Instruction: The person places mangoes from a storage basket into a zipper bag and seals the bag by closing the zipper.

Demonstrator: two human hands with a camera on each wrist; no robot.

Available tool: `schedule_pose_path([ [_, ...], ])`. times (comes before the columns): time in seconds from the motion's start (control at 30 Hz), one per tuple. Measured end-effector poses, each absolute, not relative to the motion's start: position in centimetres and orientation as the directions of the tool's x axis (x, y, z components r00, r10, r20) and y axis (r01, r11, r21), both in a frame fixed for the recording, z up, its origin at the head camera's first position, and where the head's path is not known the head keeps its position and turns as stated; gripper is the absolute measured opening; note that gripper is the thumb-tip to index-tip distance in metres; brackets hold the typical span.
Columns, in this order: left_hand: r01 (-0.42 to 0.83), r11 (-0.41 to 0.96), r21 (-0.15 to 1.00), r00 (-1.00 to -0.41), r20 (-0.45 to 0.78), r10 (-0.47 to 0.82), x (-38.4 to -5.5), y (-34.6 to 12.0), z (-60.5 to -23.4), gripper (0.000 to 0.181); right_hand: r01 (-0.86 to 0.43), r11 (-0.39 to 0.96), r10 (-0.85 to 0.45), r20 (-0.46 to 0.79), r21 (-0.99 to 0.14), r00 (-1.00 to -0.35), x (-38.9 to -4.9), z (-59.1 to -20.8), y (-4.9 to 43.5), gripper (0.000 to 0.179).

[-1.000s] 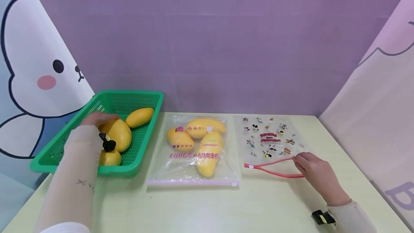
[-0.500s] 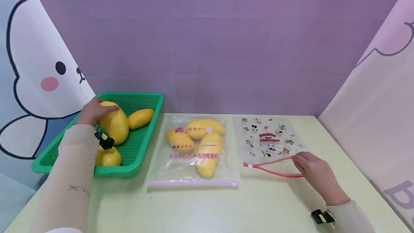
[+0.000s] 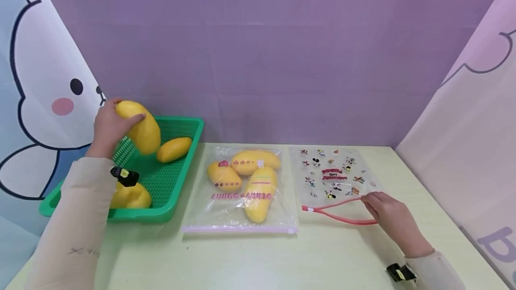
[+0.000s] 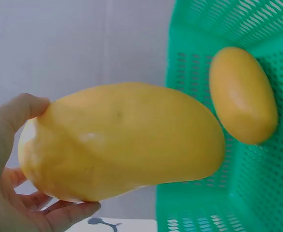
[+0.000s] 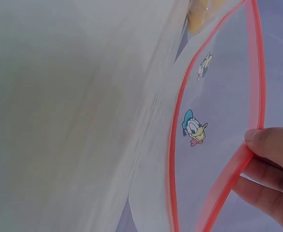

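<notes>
From the remote seat I saw the left hand (image 3: 109, 126) curled round one end of a large yellow mango (image 3: 139, 129), thumb on one side and fingers on the other, spread about as wide as the fruit was thick. The mango's skin looked smooth and faintly glossy, its body long and bent. It was raised, tilted, over the far left part of a green plastic basket (image 3: 167, 214) with slotted, perforated walls. Inside, a slimmer oval mango (image 3: 174, 149) lay against the right wall, and more yellow fruit (image 3: 135, 197) sat at the near end, partly behind the left forearm.

The right hand (image 3: 395, 218) had thumb and fingertips closed in a pinch on the red rubbery-looking edging (image 3: 350, 221) of a clear, cartoon-printed bag (image 3: 334, 169); its mouth gaped between two parted strips.

Between bag and basket I had a flat, crinkled zip bag (image 3: 225, 214) with three mangoes visible inside. Only narrow gaps separated it from both neighbours, while pale tabletop (image 3: 242, 263) stretched broadly from its lilac edge towards the person.
</notes>
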State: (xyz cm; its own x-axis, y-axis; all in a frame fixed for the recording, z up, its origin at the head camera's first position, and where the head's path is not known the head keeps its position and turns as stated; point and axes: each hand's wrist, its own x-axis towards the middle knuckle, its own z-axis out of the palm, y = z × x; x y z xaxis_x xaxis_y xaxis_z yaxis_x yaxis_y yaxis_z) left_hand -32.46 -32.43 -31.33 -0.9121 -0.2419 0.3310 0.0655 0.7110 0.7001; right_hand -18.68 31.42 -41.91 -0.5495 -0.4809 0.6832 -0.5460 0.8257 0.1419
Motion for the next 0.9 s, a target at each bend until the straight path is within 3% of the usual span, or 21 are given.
schedule_pose_path([
  [0.43, 0.118, 0.651, 0.75, -0.875, 0.389, -0.289, -29.8, -30.0, -28.2, 0.083, -0.56, 0.817, -0.488, 0.685, 0.14, -0.541, -19.1, -42.3, 31.6, 0.063],
  [0.9, 0.268, 0.692, 0.67, -0.844, 0.51, -0.167, -27.4, -26.4, -27.5, 0.077, -0.562, 0.814, -0.495, 0.679, 0.146, -0.541, -19.0, -42.0, 31.2, 0.062],
])
